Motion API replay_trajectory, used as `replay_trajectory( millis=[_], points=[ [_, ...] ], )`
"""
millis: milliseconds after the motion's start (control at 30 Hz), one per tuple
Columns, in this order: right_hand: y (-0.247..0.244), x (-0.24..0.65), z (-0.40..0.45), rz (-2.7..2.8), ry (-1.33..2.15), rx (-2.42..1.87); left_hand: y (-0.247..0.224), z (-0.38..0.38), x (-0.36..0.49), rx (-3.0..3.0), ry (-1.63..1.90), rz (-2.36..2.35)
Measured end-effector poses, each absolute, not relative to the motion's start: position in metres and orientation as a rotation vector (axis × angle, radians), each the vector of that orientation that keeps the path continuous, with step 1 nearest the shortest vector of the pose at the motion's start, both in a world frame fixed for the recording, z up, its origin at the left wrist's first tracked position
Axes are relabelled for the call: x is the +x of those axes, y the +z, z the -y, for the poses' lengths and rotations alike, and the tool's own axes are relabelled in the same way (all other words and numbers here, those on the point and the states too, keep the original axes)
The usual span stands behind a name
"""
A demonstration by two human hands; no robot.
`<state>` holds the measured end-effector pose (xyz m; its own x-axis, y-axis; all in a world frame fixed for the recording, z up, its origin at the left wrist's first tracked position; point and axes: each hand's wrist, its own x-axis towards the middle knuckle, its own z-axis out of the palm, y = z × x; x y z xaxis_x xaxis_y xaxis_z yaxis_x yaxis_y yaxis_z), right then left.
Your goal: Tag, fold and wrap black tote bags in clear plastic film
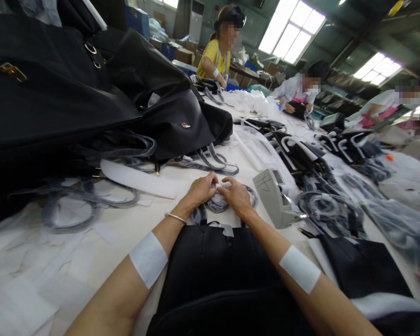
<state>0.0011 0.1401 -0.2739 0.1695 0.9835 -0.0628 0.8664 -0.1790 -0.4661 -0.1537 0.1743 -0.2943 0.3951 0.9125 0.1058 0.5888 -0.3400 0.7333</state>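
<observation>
My left hand (203,190) and my right hand (237,196) meet at the middle of the table, their fingertips pinched close together. Between them is a dark bag strap (217,204) coiled in clear plastic wrap, with a small white bit at the fingertips. Below the coil a black bag (217,261) lies under my forearms, a piece of clear film on its top tab. Just right of my right hand stands a grey tape dispenser (273,198) with handwriting on its side.
Large black bags (49,84) are piled at the left. White sheets (31,280) and wrapped straps (70,214) lie below them. More coiled straps (322,205) and black bags (301,158) cover the right. Several people work across the table, one in a yellow shirt (213,58).
</observation>
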Motion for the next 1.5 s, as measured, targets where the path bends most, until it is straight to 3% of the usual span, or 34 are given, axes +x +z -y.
replay_trajectory(
  millis=[167, 700, 1000, 1300, 1500],
  points=[
    [-0.267, 0.0, -0.139, 2.036, 0.343, -2.141, -0.291, -0.175, -0.154, 2.002, 0.667, -1.288],
    [-0.252, 0.008, -0.177, 2.47, 0.388, -2.104, -0.303, -0.186, -0.156, 1.722, 0.902, -1.202],
    [-0.231, 0.018, -0.176, 2.642, 0.08, -1.626, -0.291, -0.198, -0.163, 1.567, 1.067, -1.145],
    [-0.237, 0.025, -0.192, 2.572, 0.311, -1.686, -0.282, -0.202, -0.177, 1.491, 1.151, -1.132],
    [-0.195, 0.051, -0.135, 2.377, 0.325, -1.6, -0.268, -0.199, -0.18, 1.593, 1.145, -1.12]
  ],
)
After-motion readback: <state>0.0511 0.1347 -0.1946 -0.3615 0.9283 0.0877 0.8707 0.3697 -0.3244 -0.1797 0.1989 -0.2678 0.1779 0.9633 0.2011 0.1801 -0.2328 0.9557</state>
